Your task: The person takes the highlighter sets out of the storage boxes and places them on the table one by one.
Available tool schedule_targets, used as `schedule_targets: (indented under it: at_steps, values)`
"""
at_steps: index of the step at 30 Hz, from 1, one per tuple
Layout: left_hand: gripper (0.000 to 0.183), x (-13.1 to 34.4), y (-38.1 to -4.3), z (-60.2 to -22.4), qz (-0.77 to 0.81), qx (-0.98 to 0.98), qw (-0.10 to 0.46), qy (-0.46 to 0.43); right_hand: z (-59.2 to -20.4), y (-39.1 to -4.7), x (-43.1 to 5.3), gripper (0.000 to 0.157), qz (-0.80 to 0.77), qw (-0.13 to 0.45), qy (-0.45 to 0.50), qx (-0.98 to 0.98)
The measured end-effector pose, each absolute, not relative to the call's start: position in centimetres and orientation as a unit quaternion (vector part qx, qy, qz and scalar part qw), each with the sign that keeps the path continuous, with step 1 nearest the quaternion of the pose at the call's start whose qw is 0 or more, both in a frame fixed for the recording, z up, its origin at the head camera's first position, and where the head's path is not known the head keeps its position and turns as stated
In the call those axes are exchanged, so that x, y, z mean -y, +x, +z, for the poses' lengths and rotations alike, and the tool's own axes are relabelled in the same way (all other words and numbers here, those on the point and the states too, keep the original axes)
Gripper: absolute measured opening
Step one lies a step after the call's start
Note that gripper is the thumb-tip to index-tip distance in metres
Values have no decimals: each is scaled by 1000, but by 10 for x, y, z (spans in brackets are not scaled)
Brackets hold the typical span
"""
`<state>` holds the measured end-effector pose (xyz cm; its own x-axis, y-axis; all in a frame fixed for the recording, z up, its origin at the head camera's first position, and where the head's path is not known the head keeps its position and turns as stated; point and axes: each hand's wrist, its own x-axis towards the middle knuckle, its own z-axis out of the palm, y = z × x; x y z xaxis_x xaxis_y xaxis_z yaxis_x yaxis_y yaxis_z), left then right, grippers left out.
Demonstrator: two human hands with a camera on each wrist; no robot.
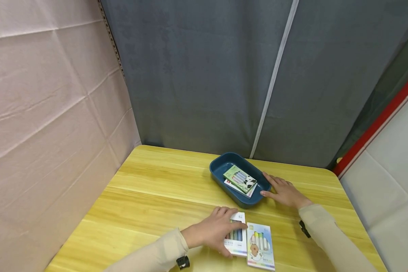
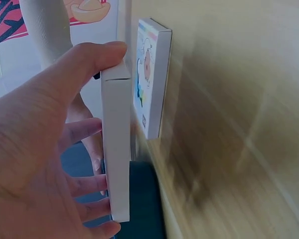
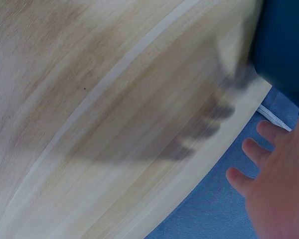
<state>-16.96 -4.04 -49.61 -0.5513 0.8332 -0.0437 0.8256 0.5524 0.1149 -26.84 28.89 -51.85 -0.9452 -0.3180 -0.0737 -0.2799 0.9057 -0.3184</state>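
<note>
My left hand [image 1: 215, 228] grips a white box of markers [image 1: 237, 236] with a window in its front. In the left wrist view the thumb is on one end of this box [image 2: 117, 149] and the fingertips lie along its side. Just right of it, a second box of markers [image 1: 260, 246] with a cartoon animal lies flat on the table. My right hand [image 1: 287, 192] touches the right end of a dark blue bin [image 1: 229, 160], its fingers spread at the rim. Inside the bin, a green box with a panda [image 1: 239, 177] overlaps a white box [image 1: 249, 193].
The wood-grain table [image 1: 149, 181] has a rounded back edge. A grey curtain [image 1: 204, 83] hangs behind it, a pale cloth wall [image 1: 54, 113] stands at the left, and a white panel with a red edge [image 1: 377, 124] at the right.
</note>
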Motion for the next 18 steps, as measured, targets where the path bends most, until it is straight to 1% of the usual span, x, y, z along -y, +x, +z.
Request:
schedule_targets:
  at_steps: [18]
  values:
    - [96, 40, -168, -505, 42, -878, 61, 472, -520, -268, -289, 84, -155, 60, -153, -974]
